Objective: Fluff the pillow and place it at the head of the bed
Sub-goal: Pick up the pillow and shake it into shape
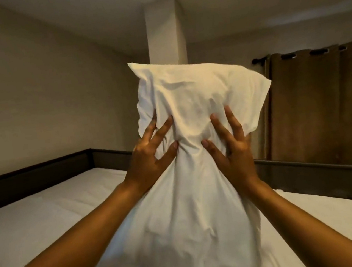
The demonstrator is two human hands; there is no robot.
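A white pillow [188, 100] stands on end in the middle of the view, its lower end resting on the white bed [47, 219]. My left hand [151, 155] squeezes its left side at mid-height, fingers spread and thumb dug into the cloth. My right hand [233, 145] presses in from the right at the same height, fingers spread upward. The pillow is pinched narrow between the two hands and bulges above them. Its upper corners point up to the left and out to the right.
A dark bed frame [29, 174] runs along the far left edge and meets the beige wall [41, 95] in a corner. A white column [165, 30] rises behind the pillow. Brown curtains [324, 101] hang at the right, behind a dark rail [311, 171].
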